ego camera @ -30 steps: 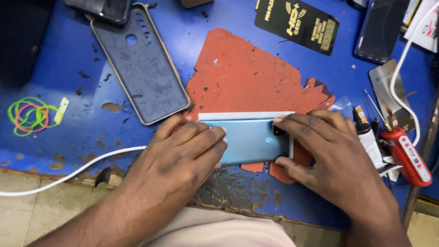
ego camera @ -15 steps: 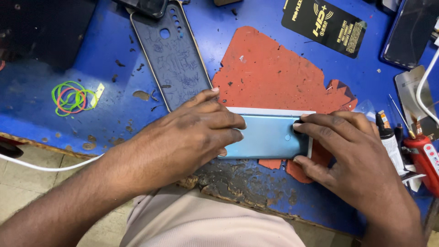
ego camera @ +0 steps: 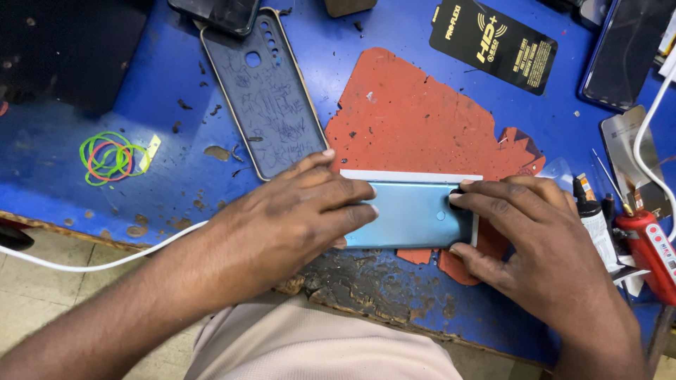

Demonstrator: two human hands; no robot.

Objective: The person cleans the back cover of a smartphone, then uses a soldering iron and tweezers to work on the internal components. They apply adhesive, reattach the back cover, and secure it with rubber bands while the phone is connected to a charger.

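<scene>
A blue-green phone (ego camera: 415, 214) lay back-up near the front edge of the blue tabletop (ego camera: 176, 190), its far half over a red mat (ego camera: 415, 119). Both hands pressed on it from opposite ends. The left hand (ego camera: 289, 218) came in from the near left, forearm angled up across the tabletop's edge, palm down and fingers (ego camera: 348, 200) stretched flat and close together over the phone's left half; the thumb reached along the far edge, by a white strip (ego camera: 412, 176) that ran along that side. That hand was open and flat, pressing rather than gripping. The right hand (ego camera: 542, 246) came in from the near right, wrist bent, its fingers curled onto the phone's right end, the index fingertip touching the back by the camera and the thumb against the near edge, so it pinched that end lightly. How firm the pinch was could not be made out, since the fingers hid the phone's right edge.

A dark phone case (ego camera: 264, 95) lay face-up just left of the mat, its near corner beside the left thumb. Coloured rubber bands (ego camera: 113, 156) sat well to the left. A black packet (ego camera: 493, 43) lay far right of the mat, a dark phone (ego camera: 627, 53) beyond it. A red tool (ego camera: 651, 253) lay just right of the right hand, and a white cable (ego camera: 84, 262) ran off the near left edge.
</scene>
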